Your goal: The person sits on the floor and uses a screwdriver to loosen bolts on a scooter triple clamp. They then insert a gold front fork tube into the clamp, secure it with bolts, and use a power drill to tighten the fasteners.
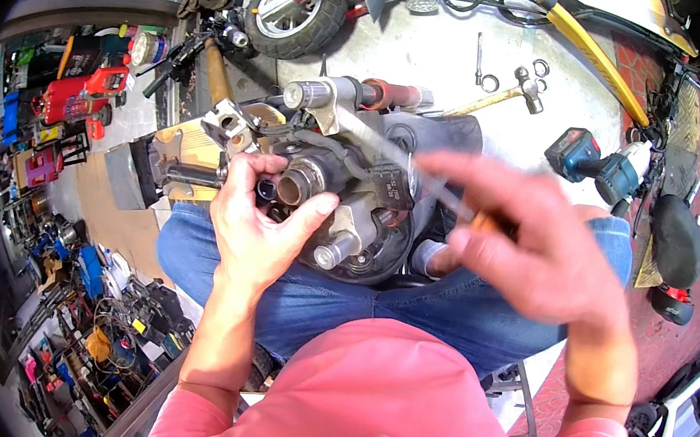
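Note:
A dark metal scooter wheel hub assembly [367, 221] with an axle stub and a round sleeve rests on my lap between my knees. My left hand [257, 220] grips its left side, fingers wrapped around the sleeve. My right hand [532, 243] is blurred in motion to the right of the hub and holds a thin screwdriver-like tool with an orange handle [450, 198], its shaft pointing up-left across the hub.
On the concrete floor ahead lie a hammer [508, 93], a small scooter wheel [298, 8], a teal cordless drill [592, 162] and a yellow bar [596, 61]. Shelves of tools [75, 94] stand at left. Black scooter parts [674, 239] lie at right.

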The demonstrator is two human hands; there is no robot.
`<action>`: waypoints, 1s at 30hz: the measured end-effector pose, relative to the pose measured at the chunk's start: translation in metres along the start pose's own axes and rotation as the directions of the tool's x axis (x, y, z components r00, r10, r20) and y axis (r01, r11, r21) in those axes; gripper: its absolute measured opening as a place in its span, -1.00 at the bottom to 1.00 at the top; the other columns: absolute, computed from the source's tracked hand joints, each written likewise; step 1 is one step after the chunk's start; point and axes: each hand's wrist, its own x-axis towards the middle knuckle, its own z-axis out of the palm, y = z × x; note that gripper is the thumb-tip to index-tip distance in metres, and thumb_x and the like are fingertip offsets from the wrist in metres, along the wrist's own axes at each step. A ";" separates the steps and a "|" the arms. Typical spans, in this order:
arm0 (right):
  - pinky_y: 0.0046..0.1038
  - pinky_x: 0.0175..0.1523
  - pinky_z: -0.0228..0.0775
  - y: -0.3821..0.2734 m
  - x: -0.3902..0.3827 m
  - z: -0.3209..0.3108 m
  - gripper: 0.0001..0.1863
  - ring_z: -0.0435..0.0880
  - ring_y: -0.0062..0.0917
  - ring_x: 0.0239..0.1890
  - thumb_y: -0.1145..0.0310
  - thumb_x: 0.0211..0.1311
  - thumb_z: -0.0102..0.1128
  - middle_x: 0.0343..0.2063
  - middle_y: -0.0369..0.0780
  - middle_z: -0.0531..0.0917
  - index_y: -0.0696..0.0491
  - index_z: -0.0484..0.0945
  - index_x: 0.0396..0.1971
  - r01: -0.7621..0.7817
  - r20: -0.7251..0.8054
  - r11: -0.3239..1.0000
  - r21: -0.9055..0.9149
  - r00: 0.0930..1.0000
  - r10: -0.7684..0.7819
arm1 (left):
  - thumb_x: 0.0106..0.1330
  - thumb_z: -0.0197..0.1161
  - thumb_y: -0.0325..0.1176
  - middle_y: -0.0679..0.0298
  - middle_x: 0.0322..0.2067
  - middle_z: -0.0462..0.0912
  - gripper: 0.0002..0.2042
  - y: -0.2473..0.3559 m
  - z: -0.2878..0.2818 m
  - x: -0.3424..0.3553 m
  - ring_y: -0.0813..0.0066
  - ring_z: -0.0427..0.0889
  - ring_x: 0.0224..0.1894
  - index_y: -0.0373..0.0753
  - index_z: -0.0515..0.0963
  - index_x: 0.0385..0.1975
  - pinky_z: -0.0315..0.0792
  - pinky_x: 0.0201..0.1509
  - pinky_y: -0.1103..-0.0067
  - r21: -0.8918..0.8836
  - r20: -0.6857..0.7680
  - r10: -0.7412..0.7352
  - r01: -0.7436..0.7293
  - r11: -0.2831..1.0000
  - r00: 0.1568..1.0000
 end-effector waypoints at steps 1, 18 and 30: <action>-0.35 -0.39 0.41 0.007 0.002 0.009 -0.43 0.59 -0.46 -0.57 0.43 0.26 0.27 -0.62 -0.17 0.54 0.12 0.53 0.30 0.084 0.004 0.996 -0.004 0.996 -0.084 | 0.13 0.67 -0.05 0.06 -0.30 0.74 -0.41 -0.001 0.000 0.005 0.31 0.73 -0.27 -0.37 0.52 -0.10 0.60 -0.13 0.46 0.037 -0.033 0.046 -0.045 0.998 0.998; -0.15 -0.28 0.54 0.025 0.025 -0.017 -0.63 0.70 -0.07 -0.43 0.50 0.12 0.27 -0.48 -0.07 0.71 0.18 0.73 -0.03 0.229 0.025 0.970 -0.084 0.973 -0.228 | 0.09 0.61 0.08 0.10 -0.27 0.54 -0.33 -0.014 0.024 -0.008 0.31 0.55 -0.22 -0.36 0.43 -0.14 0.48 -0.07 0.42 0.067 -0.160 0.130 -0.120 0.990 0.979; -0.18 -0.39 0.46 0.032 0.033 -0.014 -0.61 0.68 -0.18 -0.49 0.52 0.16 0.30 -0.52 -0.14 0.66 0.18 0.70 0.03 0.146 0.070 0.988 0.050 0.986 -0.149 | 0.05 0.65 0.12 0.19 -0.28 0.44 -0.28 -0.028 0.029 -0.013 0.36 0.44 -0.26 -0.37 0.39 -0.17 0.38 -0.16 0.42 0.034 -0.158 0.144 -0.140 0.990 0.977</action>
